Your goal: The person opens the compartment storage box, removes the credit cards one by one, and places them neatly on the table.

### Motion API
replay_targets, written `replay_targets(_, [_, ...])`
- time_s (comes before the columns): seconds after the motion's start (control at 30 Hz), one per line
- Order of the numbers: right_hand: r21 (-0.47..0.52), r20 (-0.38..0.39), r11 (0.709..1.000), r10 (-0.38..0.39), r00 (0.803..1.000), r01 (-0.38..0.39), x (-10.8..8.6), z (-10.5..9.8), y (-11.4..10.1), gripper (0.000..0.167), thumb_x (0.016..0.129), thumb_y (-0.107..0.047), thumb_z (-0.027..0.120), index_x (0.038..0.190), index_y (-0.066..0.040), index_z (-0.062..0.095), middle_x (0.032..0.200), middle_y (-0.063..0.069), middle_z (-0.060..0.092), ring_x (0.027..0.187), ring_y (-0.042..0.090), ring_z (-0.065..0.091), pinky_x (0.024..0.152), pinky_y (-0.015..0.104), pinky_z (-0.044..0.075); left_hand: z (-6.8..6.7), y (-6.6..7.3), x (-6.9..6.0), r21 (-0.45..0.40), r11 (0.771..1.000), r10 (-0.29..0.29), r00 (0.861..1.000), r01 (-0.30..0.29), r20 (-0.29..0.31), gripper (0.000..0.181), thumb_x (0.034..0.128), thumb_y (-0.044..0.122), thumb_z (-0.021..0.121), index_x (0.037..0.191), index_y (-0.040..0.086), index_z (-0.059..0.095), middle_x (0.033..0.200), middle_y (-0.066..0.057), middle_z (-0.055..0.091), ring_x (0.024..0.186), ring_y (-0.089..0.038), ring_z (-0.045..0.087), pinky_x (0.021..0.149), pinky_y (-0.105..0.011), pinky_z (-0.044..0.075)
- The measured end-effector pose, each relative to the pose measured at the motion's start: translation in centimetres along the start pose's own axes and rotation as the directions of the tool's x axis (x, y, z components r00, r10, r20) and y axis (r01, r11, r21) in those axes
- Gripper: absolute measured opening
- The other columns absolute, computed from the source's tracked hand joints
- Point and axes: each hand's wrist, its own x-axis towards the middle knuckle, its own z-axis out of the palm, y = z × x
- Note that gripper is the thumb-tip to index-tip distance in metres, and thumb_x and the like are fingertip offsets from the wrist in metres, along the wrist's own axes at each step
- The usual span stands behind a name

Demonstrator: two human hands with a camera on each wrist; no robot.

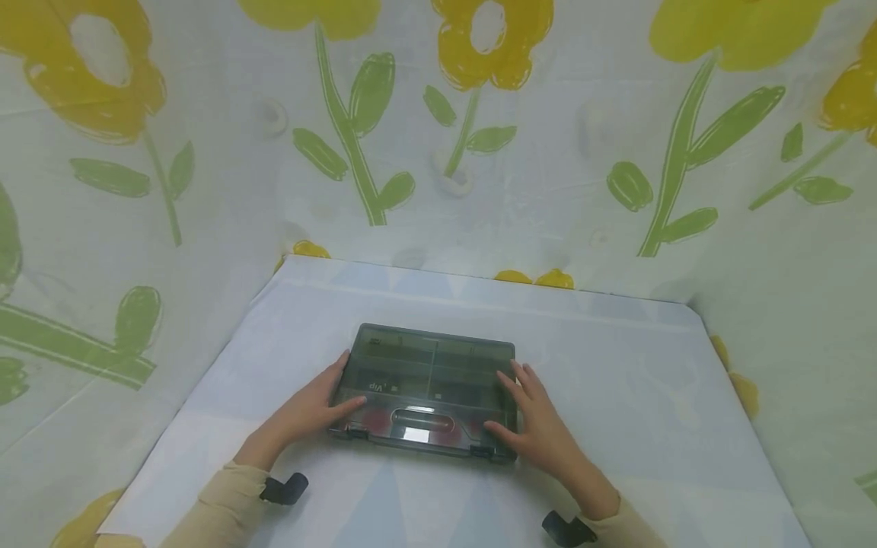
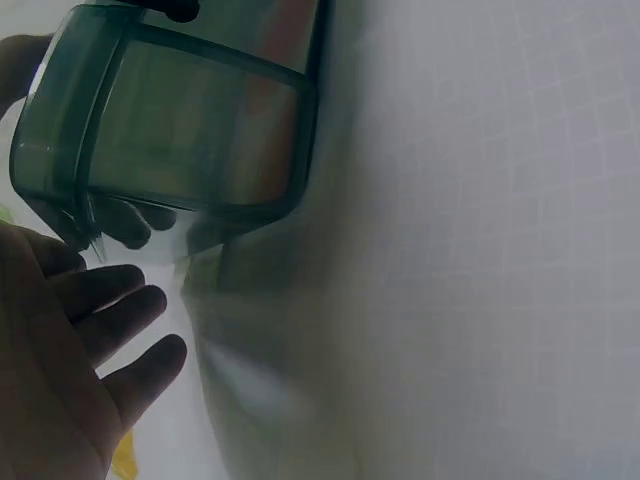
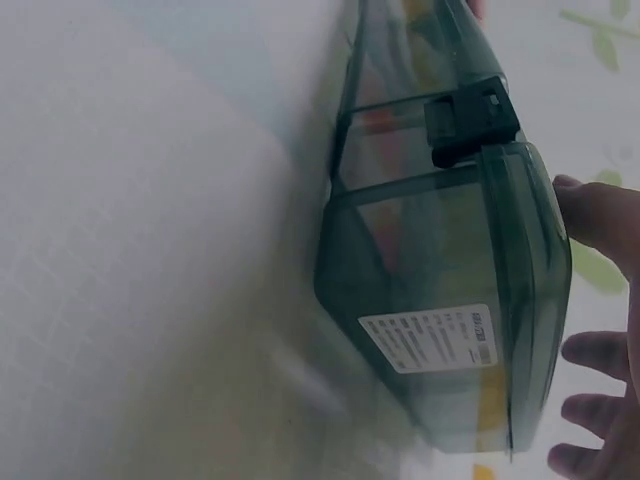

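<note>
On the white tabletop [image 1: 630,380], the closed green case [image 1: 425,392] lies flat between your left hand [image 1: 308,409] and your right hand [image 1: 544,428], both with fingers apart, unclenched, thumbs over its lid [image 1: 397,369].

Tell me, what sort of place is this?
Probably a small, screened-off work booth, though I can't be certain: a flower-printed covering rises on three sides of a pale tabletop, and a dark translucent case lies on that tabletop.
</note>
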Motion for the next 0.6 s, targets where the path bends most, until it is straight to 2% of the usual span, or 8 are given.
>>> replay_targets(0.2, [0.060, 0.042, 0.998, -0.008, 0.999, 0.006, -0.09, 0.63, 0.11, 0.086, 0.085, -0.048, 0.080, 0.154, -0.010, 0.044, 0.167, 0.018, 0.022, 0.153, 0.044, 0.016, 0.112, 0.068, 0.032, 0.30, 0.54, -0.03, -0.060, 0.998, -0.026, 0.999, 0.027, 0.025, 0.116, 0.0875, 0.056, 0.073, 0.162, 0.002, 0.002, 0.165, -0.027, 0.016, 0.149, -0.048, 0.024, 0.119, -0.061, 0.026])
replay_targets(0.6, [0.099, 0.081, 0.995, 0.016, 0.997, -0.024, -0.41, 0.79, -0.10, 0.090, 0.085, -0.054, 0.078, 0.156, -0.014, 0.041, 0.169, 0.015, 0.017, 0.152, 0.046, 0.015, 0.111, 0.071, 0.032, 0.60, 0.86, -0.04, -0.128, 0.992, -0.008, 0.999, 0.014, 0.051, 0.140, 0.0720, 0.057, 0.087, 0.162, 0.006, -0.007, 0.167, -0.027, 0.008, 0.151, -0.048, 0.017, 0.119, -0.062, 0.024])
